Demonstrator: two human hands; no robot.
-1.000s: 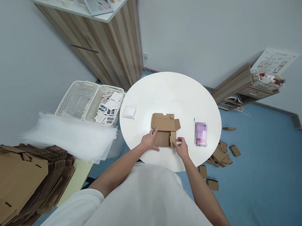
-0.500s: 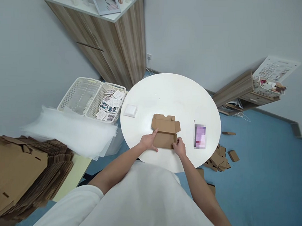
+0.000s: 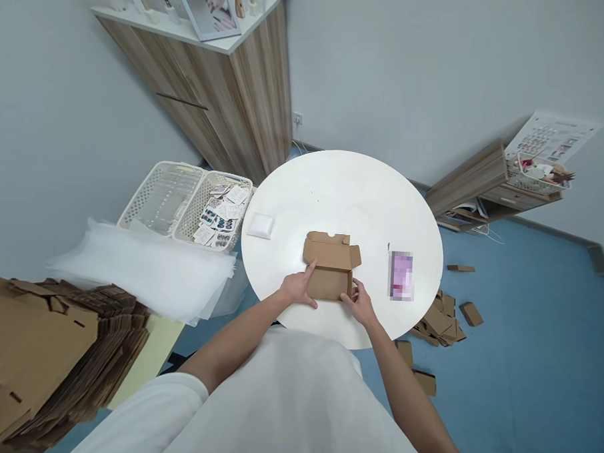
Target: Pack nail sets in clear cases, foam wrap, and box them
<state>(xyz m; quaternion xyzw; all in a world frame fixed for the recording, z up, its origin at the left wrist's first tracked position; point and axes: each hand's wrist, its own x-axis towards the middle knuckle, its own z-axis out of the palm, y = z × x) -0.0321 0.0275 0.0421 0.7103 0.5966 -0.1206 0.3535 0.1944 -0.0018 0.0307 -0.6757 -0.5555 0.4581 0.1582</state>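
A small brown cardboard box lies on the round white table, its lid folded back away from me and the side flaps spread out. My left hand holds the left side of the tray part, thumb stretched up along the edge and fingers partly hidden. At the front right corner, my right hand grips the box wall between thumb and fingers. Inside the tray I see only bare cardboard. A white flat packet rests at the table's left, and a pixelated purple rectangle lies at the right.
White baskets stand left of the table, one with several printed cards. Clear plastic sheets and a tall stack of flat cardboard are nearer me. Several brown boxes lie on the blue floor at right. A wooden cabinet stands behind.
My right hand has shifted from the inside of the right wall to the front right corner, its fingers now outside. The right wall stands more upright. My left hand stays nearly in place.
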